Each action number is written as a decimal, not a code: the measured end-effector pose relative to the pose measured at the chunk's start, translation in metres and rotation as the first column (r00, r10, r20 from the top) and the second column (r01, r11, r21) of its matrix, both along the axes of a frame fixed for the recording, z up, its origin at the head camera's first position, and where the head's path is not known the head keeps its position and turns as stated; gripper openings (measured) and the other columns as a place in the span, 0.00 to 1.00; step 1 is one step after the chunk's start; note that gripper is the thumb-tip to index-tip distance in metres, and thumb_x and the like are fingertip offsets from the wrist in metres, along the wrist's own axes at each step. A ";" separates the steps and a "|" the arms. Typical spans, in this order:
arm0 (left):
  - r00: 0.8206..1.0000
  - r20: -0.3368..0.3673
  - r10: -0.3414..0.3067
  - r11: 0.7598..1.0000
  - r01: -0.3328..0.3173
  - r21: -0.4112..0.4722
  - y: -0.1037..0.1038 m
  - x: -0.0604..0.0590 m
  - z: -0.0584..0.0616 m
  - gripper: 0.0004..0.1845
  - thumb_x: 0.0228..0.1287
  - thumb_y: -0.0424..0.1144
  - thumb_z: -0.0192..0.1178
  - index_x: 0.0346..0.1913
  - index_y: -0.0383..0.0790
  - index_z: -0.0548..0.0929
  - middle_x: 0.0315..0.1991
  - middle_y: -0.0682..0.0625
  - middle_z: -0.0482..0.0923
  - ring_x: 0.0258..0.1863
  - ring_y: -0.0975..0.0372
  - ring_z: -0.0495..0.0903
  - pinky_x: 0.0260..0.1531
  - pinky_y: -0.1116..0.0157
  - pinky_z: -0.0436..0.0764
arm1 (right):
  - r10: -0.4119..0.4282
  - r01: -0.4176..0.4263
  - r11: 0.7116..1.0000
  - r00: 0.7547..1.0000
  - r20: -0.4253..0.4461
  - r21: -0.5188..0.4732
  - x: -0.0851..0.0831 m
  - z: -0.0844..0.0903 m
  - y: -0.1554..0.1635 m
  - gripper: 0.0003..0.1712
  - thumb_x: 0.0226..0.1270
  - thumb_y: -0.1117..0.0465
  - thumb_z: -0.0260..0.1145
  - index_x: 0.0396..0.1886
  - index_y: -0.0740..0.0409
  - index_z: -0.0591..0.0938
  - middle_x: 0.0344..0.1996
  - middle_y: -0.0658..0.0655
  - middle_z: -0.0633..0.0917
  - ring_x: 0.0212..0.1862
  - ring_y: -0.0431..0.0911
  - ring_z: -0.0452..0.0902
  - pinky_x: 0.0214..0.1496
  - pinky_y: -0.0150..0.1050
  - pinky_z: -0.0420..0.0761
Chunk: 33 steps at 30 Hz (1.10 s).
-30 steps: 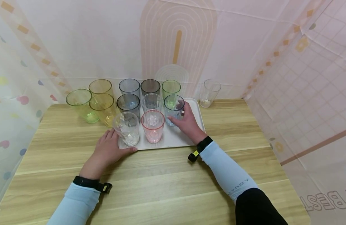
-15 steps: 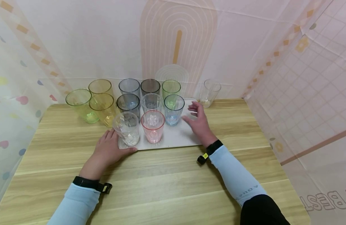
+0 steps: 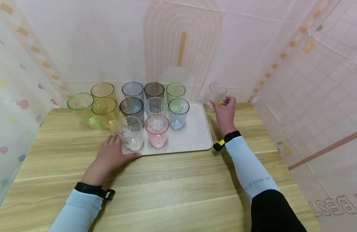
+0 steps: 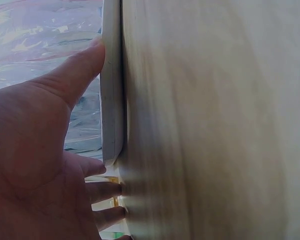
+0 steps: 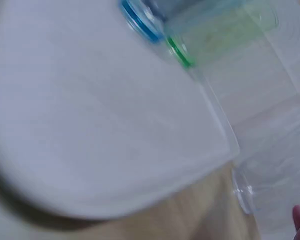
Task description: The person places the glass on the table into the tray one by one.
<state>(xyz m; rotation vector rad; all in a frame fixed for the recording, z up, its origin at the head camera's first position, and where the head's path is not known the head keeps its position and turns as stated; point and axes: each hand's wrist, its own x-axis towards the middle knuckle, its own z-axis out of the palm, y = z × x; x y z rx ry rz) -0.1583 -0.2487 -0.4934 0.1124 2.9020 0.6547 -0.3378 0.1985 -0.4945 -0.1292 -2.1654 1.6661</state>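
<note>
Clear cup [image 3: 215, 96]: right hand [image 3: 225, 111] reaches, fingers loosely curled, grasping nothing.
Tray [image 3: 196, 137]: left hand [image 3: 110, 156] steadies its corner.
Risk: a clumsy reach could topple the cup.

Your head camera looks forward and down over the whole table [image 3: 172, 183]. Your left wrist camera sits tight against the tray [image 4: 111, 100] corner, turned sideways. Your right wrist camera faces the tray's [image 5: 100, 130] far corner, close and blurred. All three views share the tray.

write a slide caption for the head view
Right hand reaches for a clear plastic tumbler beside the white tray of coloured tumblers; left hand rests at the tray's near corner.
</note>
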 end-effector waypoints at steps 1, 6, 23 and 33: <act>1.000 0.001 0.000 1.000 0.000 -0.001 0.000 0.000 -0.001 0.74 0.61 0.76 0.72 0.86 0.21 0.48 0.83 0.19 0.49 0.81 0.23 0.48 0.78 0.23 0.51 | 0.005 -0.005 1.000 1.000 0.014 0.021 -0.004 0.001 0.000 0.45 0.71 0.45 0.82 0.71 0.62 0.66 0.59 0.57 0.70 0.64 0.54 0.70 0.63 0.42 0.77; 1.000 0.010 0.002 1.000 -0.002 0.001 0.001 0.001 -0.002 0.75 0.61 0.76 0.72 0.86 0.22 0.48 0.84 0.19 0.49 0.81 0.23 0.48 0.78 0.23 0.51 | 0.039 -0.044 0.997 0.997 0.072 0.062 -0.020 0.005 0.000 0.54 0.69 0.41 0.82 0.80 0.57 0.62 0.72 0.60 0.69 0.74 0.56 0.66 0.75 0.48 0.73; 1.000 0.022 0.005 1.000 -0.005 0.000 0.001 0.002 0.003 0.74 0.62 0.76 0.72 0.86 0.21 0.47 0.84 0.19 0.48 0.82 0.23 0.47 0.79 0.24 0.49 | 0.094 -0.094 0.996 0.995 0.042 0.001 -0.007 0.009 0.010 0.54 0.72 0.46 0.81 0.84 0.57 0.59 0.73 0.66 0.70 0.73 0.56 0.68 0.74 0.48 0.72; 1.000 0.028 0.002 1.000 -0.002 -0.001 0.000 0.002 0.004 0.75 0.62 0.77 0.71 0.87 0.22 0.46 0.84 0.19 0.46 0.82 0.23 0.46 0.79 0.24 0.48 | 0.179 -0.180 0.982 0.984 0.010 0.052 0.059 0.016 0.001 0.51 0.72 0.53 0.80 0.85 0.57 0.62 0.69 0.64 0.74 0.68 0.52 0.69 0.73 0.52 0.70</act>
